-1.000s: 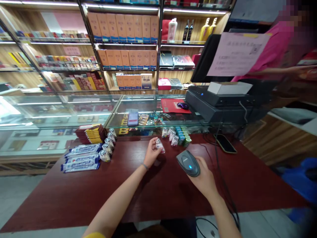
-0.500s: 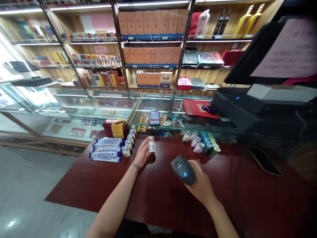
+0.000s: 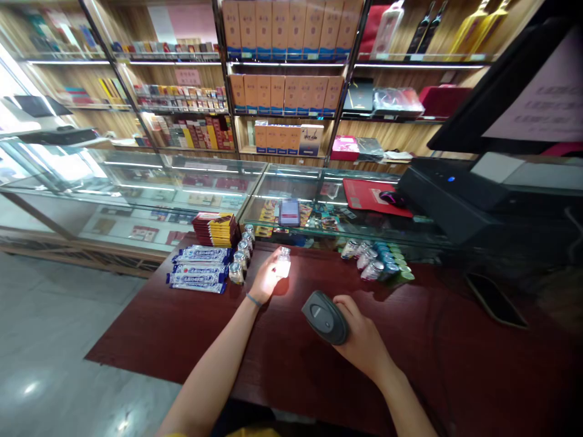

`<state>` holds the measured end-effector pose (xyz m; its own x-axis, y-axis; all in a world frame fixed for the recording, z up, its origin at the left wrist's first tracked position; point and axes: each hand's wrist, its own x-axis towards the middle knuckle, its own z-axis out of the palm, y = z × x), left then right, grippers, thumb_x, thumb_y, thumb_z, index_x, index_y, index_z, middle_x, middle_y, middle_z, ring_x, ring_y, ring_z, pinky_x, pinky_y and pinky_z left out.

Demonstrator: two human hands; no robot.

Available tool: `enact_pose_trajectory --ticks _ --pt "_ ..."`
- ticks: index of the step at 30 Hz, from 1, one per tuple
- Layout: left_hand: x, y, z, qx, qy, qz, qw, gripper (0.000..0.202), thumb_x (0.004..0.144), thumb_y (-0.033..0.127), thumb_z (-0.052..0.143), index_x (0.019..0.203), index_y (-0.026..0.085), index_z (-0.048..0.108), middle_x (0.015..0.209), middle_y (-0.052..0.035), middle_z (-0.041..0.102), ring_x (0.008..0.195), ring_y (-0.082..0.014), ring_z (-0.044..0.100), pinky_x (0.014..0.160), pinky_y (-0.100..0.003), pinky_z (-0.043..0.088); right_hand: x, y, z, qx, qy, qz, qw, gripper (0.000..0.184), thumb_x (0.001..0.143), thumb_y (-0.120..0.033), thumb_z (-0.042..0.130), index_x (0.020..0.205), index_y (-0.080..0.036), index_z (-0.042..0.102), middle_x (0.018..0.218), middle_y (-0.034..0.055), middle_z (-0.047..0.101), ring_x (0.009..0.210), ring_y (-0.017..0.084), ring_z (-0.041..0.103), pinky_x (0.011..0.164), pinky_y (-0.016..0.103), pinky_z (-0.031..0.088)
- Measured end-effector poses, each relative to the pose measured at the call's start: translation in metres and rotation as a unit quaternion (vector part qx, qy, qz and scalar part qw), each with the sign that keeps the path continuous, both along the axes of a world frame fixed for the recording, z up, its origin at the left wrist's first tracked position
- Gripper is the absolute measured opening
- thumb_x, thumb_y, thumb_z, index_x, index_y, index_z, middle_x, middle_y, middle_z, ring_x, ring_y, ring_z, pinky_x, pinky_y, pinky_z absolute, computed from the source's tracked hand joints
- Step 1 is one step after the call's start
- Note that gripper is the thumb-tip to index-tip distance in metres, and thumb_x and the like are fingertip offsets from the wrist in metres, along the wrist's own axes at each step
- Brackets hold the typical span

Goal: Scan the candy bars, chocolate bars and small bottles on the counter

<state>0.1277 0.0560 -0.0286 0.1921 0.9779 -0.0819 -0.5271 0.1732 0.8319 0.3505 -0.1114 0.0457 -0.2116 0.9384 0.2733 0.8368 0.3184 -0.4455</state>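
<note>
My left hand (image 3: pixel 268 278) is closed round a small clear bottle with a white label (image 3: pixel 283 263), held upright just above the dark red table (image 3: pixel 291 358). A bright patch of light falls on the bottle and my fingers. My right hand (image 3: pixel 359 340) grips a dark grey handheld barcode scanner (image 3: pixel 325 316), which points at the bottle from the right. A row of similar small bottles (image 3: pixel 241 257) stands left of my left hand. More bottles and green-capped ones (image 3: pixel 374 261) lie in a cluster to the right.
Blue-white wrapped packs (image 3: pixel 199 276) and a stack of red-yellow bars (image 3: pixel 215 227) lie at the table's left end. A glass display counter (image 3: pixel 191 194) runs behind, with shelves of boxes beyond. A black register unit (image 3: pixel 455 194) and a phone (image 3: pixel 496 299) sit at right.
The bottle went from tilted to upright in my left hand. The scanner moved a little closer, and its light now brightly illuminates the bottle. The view swung to the left.
</note>
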Motion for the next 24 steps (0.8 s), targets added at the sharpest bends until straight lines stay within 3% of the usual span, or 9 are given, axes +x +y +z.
enact_pose_trajectory --ticks 4,7,12,14,19,21,24 --pt "0.0 -0.002 0.003 -0.029 -0.047 -0.01 0.998 0.054 0.078 0.029 0.072 0.131 0.022 0.064 0.132 -0.0086 0.064 0.099 -0.0182 0.065 0.074 -0.025 0.053 0.002 0.0 -0.001 0.014 -0.004 -0.008 1.0 0.037 0.077 -0.018 0.058 0.113 -0.023 0.05 0.119 0.0106 0.059 0.088 0.025 0.071 0.062 0.032 0.056" --pt "0.0 -0.005 0.004 -0.009 -0.037 -0.007 0.999 0.06 0.077 0.031 0.075 0.135 0.023 0.06 0.125 -0.0088 0.064 0.094 -0.0166 0.064 0.074 -0.024 0.052 0.003 0.0 -0.003 0.018 -0.005 -0.012 1.0 0.037 0.079 -0.02 0.058 0.115 -0.023 0.05 0.12 0.0115 0.058 0.089 0.026 0.071 0.063 0.033 0.057" --pt "-0.001 -0.007 -0.001 0.091 0.126 0.08 0.985 0.068 0.077 0.032 0.076 0.141 0.027 0.053 0.118 -0.0062 0.058 0.089 -0.0139 0.062 0.08 -0.027 0.052 0.007 0.001 -0.004 0.019 0.005 -0.009 1.0 0.035 0.081 -0.02 0.056 0.115 -0.024 0.049 0.121 0.011 0.058 0.089 0.025 0.071 0.066 0.034 0.058" --pt "-0.004 -0.007 -0.001 0.152 0.226 0.136 0.952 0.065 0.078 0.029 0.075 0.139 0.025 0.054 0.119 -0.0075 0.054 0.094 -0.0158 0.061 0.085 -0.03 0.053 0.01 0.001 -0.005 0.017 0.013 -0.007 1.0 0.035 0.081 -0.02 0.056 0.115 -0.024 0.048 0.121 0.0102 0.057 0.09 0.025 0.071 0.067 0.034 0.057" --pt "-0.009 -0.002 0.008 0.252 0.429 0.236 0.835 0.055 0.084 0.018 0.063 0.138 0.022 0.053 0.12 -0.011 0.051 0.11 -0.0226 0.056 0.099 -0.041 0.048 0.016 0.003 -0.008 0.008 0.025 -0.011 1.0 0.033 0.083 -0.023 0.057 0.115 -0.025 0.048 0.121 0.0087 0.057 0.089 0.024 0.071 0.067 0.033 0.056" --pt "-0.009 0.003 0.011 0.259 0.47 0.248 0.806 0.049 0.085 0.015 0.061 0.134 0.02 0.055 0.121 -0.012 0.051 0.111 -0.0238 0.056 0.101 -0.041 0.047 0.017 0.003 -0.009 0.009 0.025 -0.01 1.0 0.035 0.083 -0.023 0.057 0.116 -0.025 0.048 0.122 0.0088 0.057 0.09 0.025 0.071 0.068 0.033 0.055" --pt "-0.007 0.014 0.01 0.249 0.503 0.261 0.785 0.047 0.086 0.014 0.059 0.132 0.02 0.053 0.124 -0.013 0.05 0.113 -0.0247 0.056 0.1 -0.04 0.048 0.02 0.002 -0.009 0.011 0.031 -0.009 0.999 0.035 0.083 -0.023 0.056 0.116 -0.025 0.048 0.122 0.0085 0.057 0.089 0.024 0.071 0.069 0.032 0.055"
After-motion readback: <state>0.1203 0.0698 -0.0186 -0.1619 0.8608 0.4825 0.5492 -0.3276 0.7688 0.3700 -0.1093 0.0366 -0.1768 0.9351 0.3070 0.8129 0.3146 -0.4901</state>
